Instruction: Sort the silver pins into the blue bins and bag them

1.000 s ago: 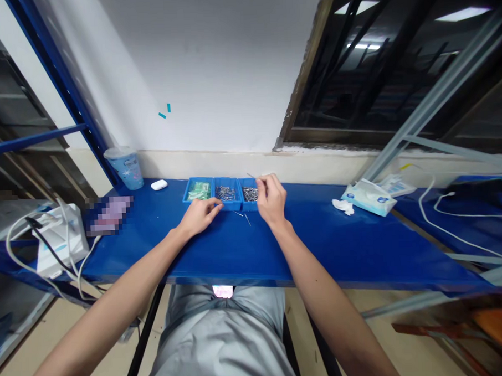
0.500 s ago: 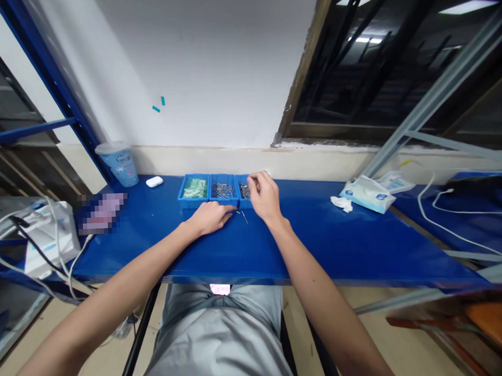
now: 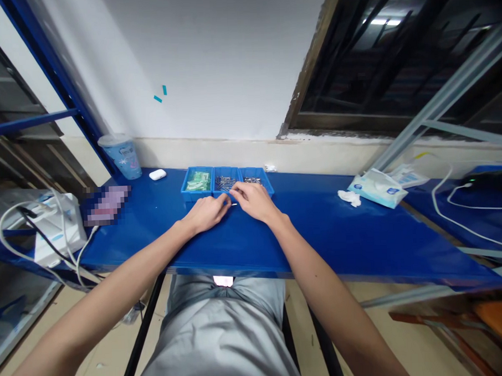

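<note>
My left hand point(image 3: 208, 213) rests on the blue table in front of the bins, fingers closed in a pinch. Close by on its right, my right hand point(image 3: 255, 201) is also pinched, its fingertips almost meeting the left ones. A small thin light piece point(image 3: 234, 204) shows between the two hands; what each pinch holds is too small to make out. Behind them stand three joined blue bins: the left bin point(image 3: 185, 190) has green and white packets point(image 3: 198, 181), the middle one loose metal screws point(image 3: 224, 182), and the right one small metal parts point(image 3: 254, 180), partly hidden by my right hand.
A blue cup point(image 3: 125, 159), a white case point(image 3: 158, 174) and a blurred-out pinkish item point(image 3: 108, 205) are on the left, near a white power strip point(image 3: 59, 232) with cables. At right lie a tissue pack point(image 3: 378, 188) and crumpled tissue point(image 3: 349, 198). The wall stands behind.
My right hand has come down from the right bin toward my left hand. Both hands now meet over the spot where thin metal pieces lay on the table. The view has shifted slightly.
</note>
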`<action>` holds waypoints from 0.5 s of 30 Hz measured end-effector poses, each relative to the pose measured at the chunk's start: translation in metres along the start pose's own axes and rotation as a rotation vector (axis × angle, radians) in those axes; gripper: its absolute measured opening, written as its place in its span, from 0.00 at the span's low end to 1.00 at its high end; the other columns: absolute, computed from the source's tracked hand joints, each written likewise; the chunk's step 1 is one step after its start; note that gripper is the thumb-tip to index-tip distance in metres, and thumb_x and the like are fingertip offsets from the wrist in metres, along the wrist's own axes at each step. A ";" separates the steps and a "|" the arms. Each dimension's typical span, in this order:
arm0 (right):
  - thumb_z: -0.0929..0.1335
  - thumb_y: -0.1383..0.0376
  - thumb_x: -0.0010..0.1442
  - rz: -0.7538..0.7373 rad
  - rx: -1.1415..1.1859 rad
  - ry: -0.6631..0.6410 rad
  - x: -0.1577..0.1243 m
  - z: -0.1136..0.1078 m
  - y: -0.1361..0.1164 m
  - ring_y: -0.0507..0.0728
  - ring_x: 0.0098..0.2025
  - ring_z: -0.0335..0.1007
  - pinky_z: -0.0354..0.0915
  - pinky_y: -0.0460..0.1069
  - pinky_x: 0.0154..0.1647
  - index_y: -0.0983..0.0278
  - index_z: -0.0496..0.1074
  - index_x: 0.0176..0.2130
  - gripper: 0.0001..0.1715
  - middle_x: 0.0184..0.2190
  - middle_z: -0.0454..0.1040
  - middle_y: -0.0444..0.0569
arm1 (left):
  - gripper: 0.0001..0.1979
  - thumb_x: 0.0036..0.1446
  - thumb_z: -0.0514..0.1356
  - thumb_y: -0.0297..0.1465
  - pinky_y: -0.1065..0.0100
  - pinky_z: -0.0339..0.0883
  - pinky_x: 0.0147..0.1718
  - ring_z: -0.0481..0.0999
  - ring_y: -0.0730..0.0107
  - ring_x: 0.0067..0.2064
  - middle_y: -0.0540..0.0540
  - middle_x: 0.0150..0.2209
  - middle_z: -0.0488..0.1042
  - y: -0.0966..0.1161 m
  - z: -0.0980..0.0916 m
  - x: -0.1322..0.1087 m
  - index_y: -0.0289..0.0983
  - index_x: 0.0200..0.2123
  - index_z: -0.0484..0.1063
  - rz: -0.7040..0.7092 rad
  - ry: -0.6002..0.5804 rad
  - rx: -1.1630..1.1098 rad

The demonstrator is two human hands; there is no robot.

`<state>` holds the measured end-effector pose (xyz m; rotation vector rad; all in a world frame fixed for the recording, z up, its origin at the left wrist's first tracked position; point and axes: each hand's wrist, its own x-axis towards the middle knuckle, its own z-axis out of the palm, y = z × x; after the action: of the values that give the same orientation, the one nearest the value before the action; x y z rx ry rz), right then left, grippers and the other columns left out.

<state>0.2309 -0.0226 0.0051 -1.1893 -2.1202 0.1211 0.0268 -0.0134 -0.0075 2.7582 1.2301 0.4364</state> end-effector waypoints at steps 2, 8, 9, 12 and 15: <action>0.66 0.62 0.71 -0.006 0.008 -0.036 0.000 -0.001 -0.002 0.55 0.30 0.68 0.56 0.48 0.34 0.61 0.77 0.38 0.11 0.30 0.78 0.46 | 0.13 0.75 0.48 0.37 0.66 0.59 0.32 0.76 0.58 0.29 0.47 0.26 0.74 -0.003 -0.004 -0.005 0.38 0.51 0.68 -0.009 0.063 -0.076; 0.65 0.66 0.71 -0.060 0.035 -0.085 0.001 0.001 -0.003 0.57 0.37 0.73 0.59 0.49 0.39 0.61 0.77 0.41 0.10 0.37 0.81 0.48 | 0.12 0.74 0.49 0.38 0.67 0.54 0.30 0.71 0.63 0.25 0.51 0.24 0.71 -0.010 -0.009 -0.007 0.40 0.51 0.68 -0.036 0.145 -0.208; 0.65 0.67 0.71 -0.070 0.047 -0.080 0.001 0.002 -0.003 0.57 0.39 0.73 0.60 0.49 0.41 0.61 0.77 0.41 0.11 0.38 0.81 0.49 | 0.12 0.74 0.49 0.38 0.67 0.54 0.30 0.70 0.63 0.25 0.52 0.23 0.70 -0.010 -0.010 -0.006 0.40 0.51 0.68 -0.041 0.150 -0.226; 0.65 0.67 0.71 -0.097 0.094 -0.041 0.002 0.004 -0.002 0.57 0.39 0.73 0.62 0.50 0.42 0.62 0.77 0.41 0.09 0.40 0.80 0.50 | 0.13 0.74 0.49 0.40 0.67 0.53 0.30 0.69 0.64 0.25 0.53 0.22 0.67 -0.011 -0.011 -0.006 0.40 0.47 0.68 -0.062 0.152 -0.279; 0.67 0.68 0.69 -0.110 0.134 -0.019 0.002 0.005 -0.003 0.56 0.37 0.72 0.62 0.49 0.41 0.62 0.76 0.39 0.07 0.39 0.79 0.49 | 0.16 0.75 0.47 0.41 0.67 0.55 0.31 0.70 0.65 0.27 0.52 0.24 0.67 -0.013 -0.013 -0.007 0.40 0.41 0.68 -0.002 0.124 -0.304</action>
<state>0.2247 -0.0214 0.0036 -0.9951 -2.1533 0.2217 0.0095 -0.0100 0.0005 2.5040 1.0859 0.7379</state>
